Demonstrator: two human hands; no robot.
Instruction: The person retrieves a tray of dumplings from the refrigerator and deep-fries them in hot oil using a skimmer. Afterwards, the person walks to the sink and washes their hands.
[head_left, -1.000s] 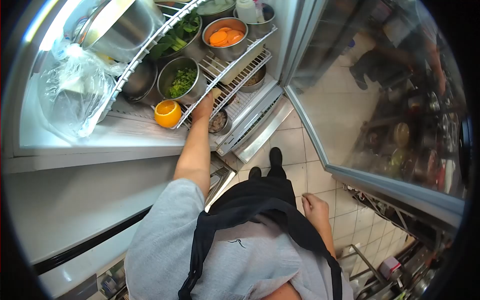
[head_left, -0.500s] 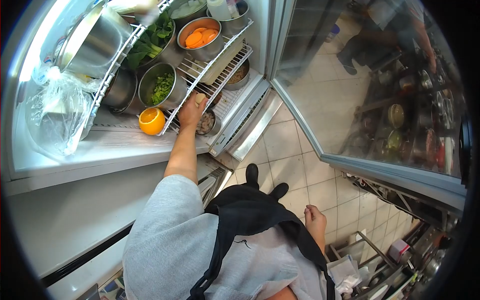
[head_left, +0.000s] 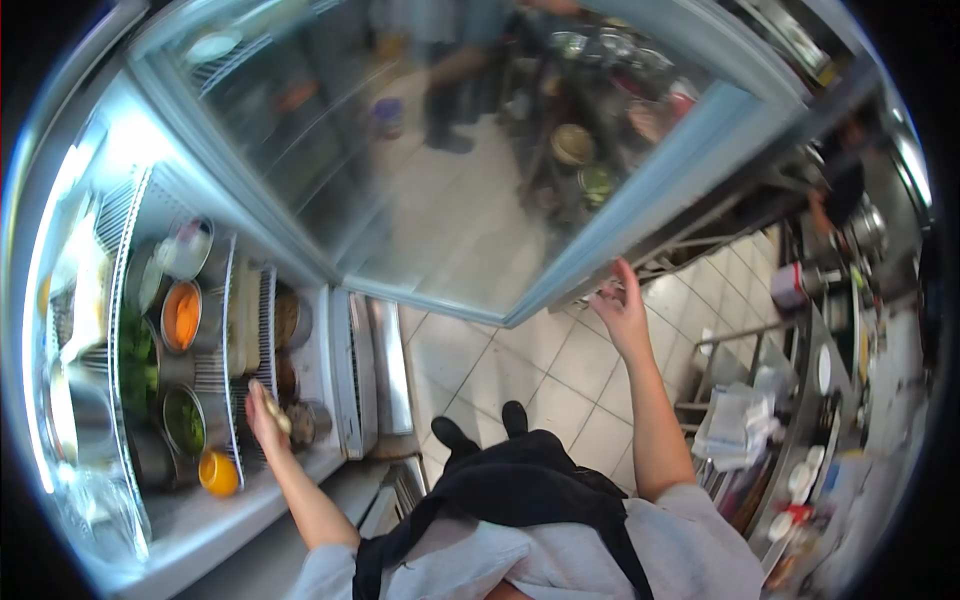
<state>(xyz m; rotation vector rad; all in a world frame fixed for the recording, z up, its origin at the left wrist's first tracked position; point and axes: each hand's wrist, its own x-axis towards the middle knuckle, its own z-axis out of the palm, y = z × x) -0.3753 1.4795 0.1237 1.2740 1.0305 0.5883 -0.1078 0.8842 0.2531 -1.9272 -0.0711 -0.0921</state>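
Observation:
My left hand [head_left: 265, 424] is closed around a pale yellowish piece of food [head_left: 279, 413], too small to name, at the front edge of the fridge shelves. Just below and left of that hand sits a cut orange [head_left: 218, 474], beside a metal pot of chopped greens [head_left: 185, 420]. Sliced carrots [head_left: 183, 316] fill another metal pot higher up. My right hand [head_left: 622, 308] is raised near the lower frame of the glass door [head_left: 430, 200], fingers apart and holding nothing. Whether it touches the frame cannot be made out.
The fridge [head_left: 215, 525] stands open at the left, with wire shelves and a plastic bag [head_left: 95, 510]. A metal rack and counter [head_left: 845, 345] with papers and utensils line the right. Another person's arm [head_left: 820, 212] shows at upper right. Tiled floor [head_left: 530, 365] lies between.
The view has swung right. My left hand has drawn back slightly from the shelf with the pale piece. My right hand has risen toward the door and its fingers have spread.

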